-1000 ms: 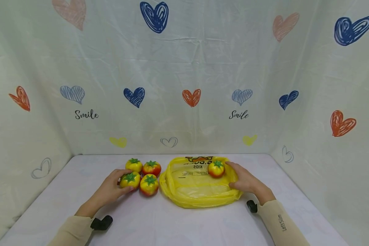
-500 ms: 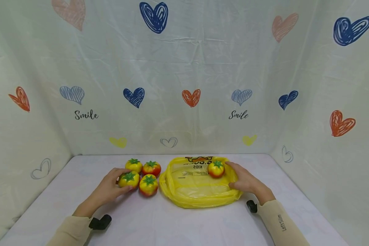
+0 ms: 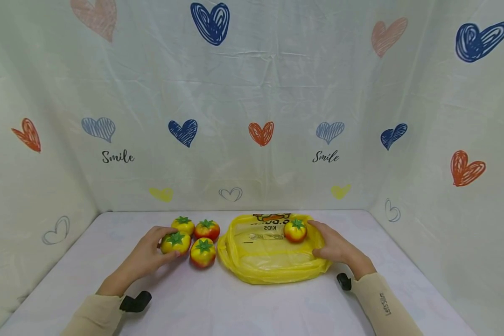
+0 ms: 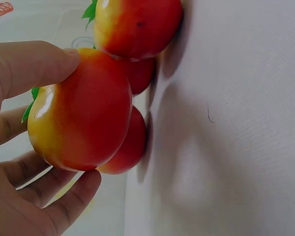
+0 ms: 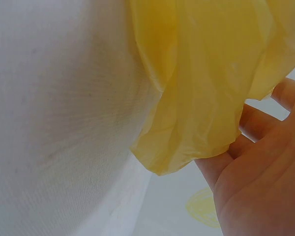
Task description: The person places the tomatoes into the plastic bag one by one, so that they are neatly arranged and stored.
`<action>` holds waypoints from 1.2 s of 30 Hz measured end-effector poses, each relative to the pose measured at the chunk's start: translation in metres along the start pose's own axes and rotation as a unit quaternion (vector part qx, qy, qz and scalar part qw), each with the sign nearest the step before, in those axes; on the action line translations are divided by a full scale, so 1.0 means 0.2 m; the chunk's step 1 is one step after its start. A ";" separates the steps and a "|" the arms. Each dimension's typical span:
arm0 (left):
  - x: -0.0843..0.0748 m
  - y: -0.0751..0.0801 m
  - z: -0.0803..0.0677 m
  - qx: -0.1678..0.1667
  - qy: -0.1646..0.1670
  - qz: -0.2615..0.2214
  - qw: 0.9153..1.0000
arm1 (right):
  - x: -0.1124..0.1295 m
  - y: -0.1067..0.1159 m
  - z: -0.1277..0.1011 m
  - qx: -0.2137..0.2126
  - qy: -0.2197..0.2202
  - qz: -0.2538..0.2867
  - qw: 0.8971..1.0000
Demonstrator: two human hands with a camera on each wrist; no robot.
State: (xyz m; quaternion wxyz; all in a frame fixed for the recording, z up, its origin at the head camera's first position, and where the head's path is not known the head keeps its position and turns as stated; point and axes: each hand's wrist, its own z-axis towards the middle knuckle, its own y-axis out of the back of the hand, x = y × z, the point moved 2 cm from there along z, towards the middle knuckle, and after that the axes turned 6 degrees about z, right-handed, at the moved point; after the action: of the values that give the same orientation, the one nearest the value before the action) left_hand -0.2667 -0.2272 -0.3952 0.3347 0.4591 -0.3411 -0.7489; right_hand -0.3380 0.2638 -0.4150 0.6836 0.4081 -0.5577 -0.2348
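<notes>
Toy tomato (image 3: 176, 243), apparently raised off the table (image 3: 218, 308) beside three matching tomatoes (image 3: 203, 254); left hand (image 3: 148, 249) grasps its sides, thumb opposite fingers, a sound hold; probably light, firm, slippery; right hand (image 3: 338, 245) touches flimsy yellow plastic bag (image 3: 252, 263), grip unclear.

Left of the bag (image 3: 262, 261), the tomato (image 3: 175, 247) in my left hand (image 3: 148, 248) blends yellow into red beneath green leaves (image 3: 176, 238). The bag is yellow with black-and-orange print (image 3: 272, 218); behind it, blue, orange and yellow hearts (image 3: 183, 132) dot the whitish backdrop (image 3: 222, 161).
</notes>
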 end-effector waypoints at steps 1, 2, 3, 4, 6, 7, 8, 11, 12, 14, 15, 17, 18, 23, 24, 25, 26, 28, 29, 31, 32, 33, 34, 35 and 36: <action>0.00 0.00 0.00 -0.002 -0.001 0.000 1.000 | 0.00 0.00 0.00 0.000 0.000 0.000 1.000; 0.00 0.00 0.00 -0.003 -0.003 0.001 1.000 | 0.00 0.00 0.00 0.000 -0.001 0.001 1.000; -0.01 0.00 0.00 -0.004 -0.006 0.002 1.000 | 0.00 0.00 0.00 0.001 -0.002 0.002 1.000; -0.01 0.01 0.00 -0.006 -0.008 0.002 1.000 | 0.00 0.00 0.00 0.002 -0.003 0.002 1.000; -0.01 0.01 0.00 -0.011 -0.013 0.003 1.000 | 0.00 0.00 0.00 0.002 -0.005 0.004 1.000; -0.01 0.01 0.00 -0.013 -0.016 0.004 1.000 | 0.00 0.00 0.00 0.002 -0.005 0.005 1.000; -0.02 0.01 0.00 -0.015 -0.018 0.005 1.000 | 0.00 0.00 0.00 0.002 -0.007 0.006 1.000; -0.03 0.01 0.01 -0.020 -0.024 0.003 1.000 | 0.00 0.00 0.00 0.003 -0.008 0.003 1.000; -0.03 0.01 0.01 -0.021 -0.025 0.001 0.999 | 0.00 0.00 0.00 0.004 -0.008 0.001 1.000; -0.04 0.01 0.01 -0.023 -0.028 -0.003 0.999 | 0.00 0.00 -0.01 0.005 -0.009 0.000 1.000; -0.04 0.01 0.01 -0.023 -0.029 -0.006 0.999 | 0.00 0.00 -0.01 0.004 -0.010 0.001 1.000; -0.05 0.01 0.01 -0.024 -0.031 -0.007 0.999 | 0.01 0.00 -0.01 0.003 -0.011 0.003 1.000; -0.05 0.01 0.01 -0.024 -0.032 -0.008 0.999 | 0.01 0.00 -0.01 0.003 -0.011 0.003 1.000; -0.05 0.01 0.01 -0.026 -0.036 -0.005 0.999 | 0.00 0.00 -0.01 0.004 -0.009 0.001 1.000; -0.05 0.00 0.01 -0.027 -0.037 -0.004 0.999 | 0.00 0.00 -0.01 0.004 -0.008 0.000 1.000; -0.05 0.00 0.01 -0.028 -0.038 -0.003 0.999 | 0.00 -0.01 -0.01 0.003 -0.007 0.001 1.000; -0.05 0.00 0.01 -0.029 -0.038 -0.001 0.999 | 0.00 -0.01 -0.01 0.003 -0.008 0.002 1.000; -0.05 0.01 0.01 -0.030 -0.039 0.001 0.999 | 0.00 -0.01 -0.01 0.002 -0.006 0.004 1.000; -0.05 0.01 0.01 -0.030 -0.039 0.002 0.999 | 0.00 -0.01 -0.01 0.002 -0.004 0.003 1.000; -0.06 0.01 0.01 -0.030 -0.038 0.005 0.999 | 0.00 0.00 -0.01 0.001 -0.003 0.003 1.000; -0.07 0.01 0.01 -0.030 -0.039 0.006 0.999 | 0.00 0.00 0.00 0.001 -0.002 0.003 1.000; -0.07 0.01 0.01 -0.031 -0.040 0.006 0.999 | 0.00 0.00 0.00 0.000 0.000 0.001 1.000; -0.08 0.01 0.01 -0.032 -0.041 0.006 0.999 | 0.00 0.00 0.00 0.000 0.001 0.000 1.000; -0.09 0.01 0.01 -0.033 -0.042 0.006 0.999 | 0.00 0.00 0.00 -0.001 0.002 -0.001 1.000; -0.09 0.02 0.01 -0.035 -0.045 0.006 0.998 | 0.00 0.00 0.00 -0.001 0.002 -0.002 1.000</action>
State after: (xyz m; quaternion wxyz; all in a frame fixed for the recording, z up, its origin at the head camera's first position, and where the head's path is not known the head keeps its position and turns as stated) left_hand -0.2621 -0.2132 -0.3833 0.3392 0.4107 -0.3321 -0.7785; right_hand -0.3376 0.2641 -0.4156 0.6849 0.4089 -0.5553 -0.2355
